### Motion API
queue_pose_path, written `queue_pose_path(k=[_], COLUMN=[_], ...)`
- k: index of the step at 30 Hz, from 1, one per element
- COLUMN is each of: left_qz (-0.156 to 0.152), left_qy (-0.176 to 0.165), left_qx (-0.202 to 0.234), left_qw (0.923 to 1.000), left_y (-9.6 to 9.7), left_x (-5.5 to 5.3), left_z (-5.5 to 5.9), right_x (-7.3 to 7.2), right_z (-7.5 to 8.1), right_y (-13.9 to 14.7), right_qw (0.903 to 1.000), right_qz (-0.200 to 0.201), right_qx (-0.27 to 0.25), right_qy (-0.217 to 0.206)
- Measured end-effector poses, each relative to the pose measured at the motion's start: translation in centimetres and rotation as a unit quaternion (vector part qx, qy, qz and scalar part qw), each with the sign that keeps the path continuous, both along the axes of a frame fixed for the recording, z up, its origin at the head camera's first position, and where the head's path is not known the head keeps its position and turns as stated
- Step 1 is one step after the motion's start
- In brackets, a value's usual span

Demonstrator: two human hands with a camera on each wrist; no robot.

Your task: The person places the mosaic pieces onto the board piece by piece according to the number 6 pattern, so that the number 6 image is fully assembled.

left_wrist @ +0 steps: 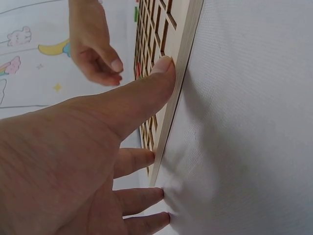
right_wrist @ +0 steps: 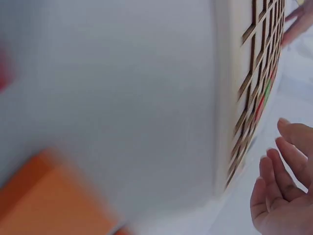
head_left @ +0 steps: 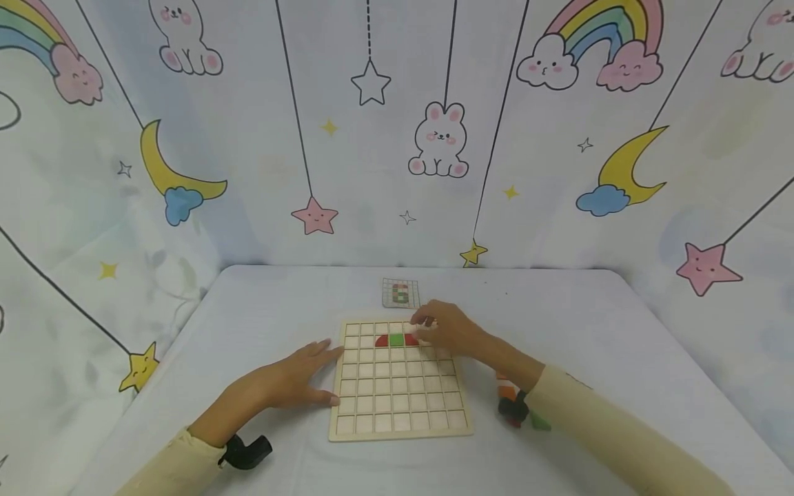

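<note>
A wooden grid board lies on the white table. In one of its upper rows sit a red piece, a green square and a second red piece, side by side. My left hand rests against the board's left edge, thumb on the rim and fingers spread, as the left wrist view shows. Over the upper right of the board hovers my right hand, close to the second red piece. Its fingers are loosely bent, and the right wrist view shows nothing in them.
Behind the board lies a small card printed with a grid and a red and green pattern. Right of the board, orange pieces and a green piece lie partly hidden under my right forearm. A patterned cloth hangs behind the table.
</note>
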State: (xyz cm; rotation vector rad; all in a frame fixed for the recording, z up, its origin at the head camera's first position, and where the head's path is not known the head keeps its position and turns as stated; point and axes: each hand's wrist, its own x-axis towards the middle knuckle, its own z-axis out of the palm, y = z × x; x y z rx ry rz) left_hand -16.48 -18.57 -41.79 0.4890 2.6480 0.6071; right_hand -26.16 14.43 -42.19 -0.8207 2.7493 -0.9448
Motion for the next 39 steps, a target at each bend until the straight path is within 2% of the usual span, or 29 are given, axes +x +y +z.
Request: queue_pose_path(k=[8,13,18,22,30,39], left_qz=[0.001,0.002,0.001,0.002,-0.001,0.002], left_qy=[-0.005,-0.009,-0.012,-0.010,-0.009,-0.009], left_qx=[0.001,0.006,0.006,0.000,-0.001,-0.009], left_qw=[1.0000,0.9999,0.9999,1.0000,1.0000,0.9999], left_y=[0.1,0.1,0.1,0.1,0.2,0.4], left_x=[-0.1,-0.2,-0.3,-0.3,-0.2,-0.2], left_z=[0.1,0.0,-0.2,-0.1,0.0,0.3], right_x=[0.2,0.4,1.3,1.9,2.5,3.0], right_z=[-0.6,-1.1,-0.7,-0.5,-1.2,-1.3], right_y=[6.1,9.3,11.9,13.1,14.9,14.9], right_qw=[0.9959,0.9922,0.9871,0.9849,0.9814,0.9829], right_qz=[-0.085,-0.110,-0.123,-0.128,-0.123,-0.124], right_qx=[-0.002,-0.001,-0.012,-0.006,-0.019,-0.006], right_qy=[-0.029,-0.058,-0.102,-0.116,-0.147,-0.136])
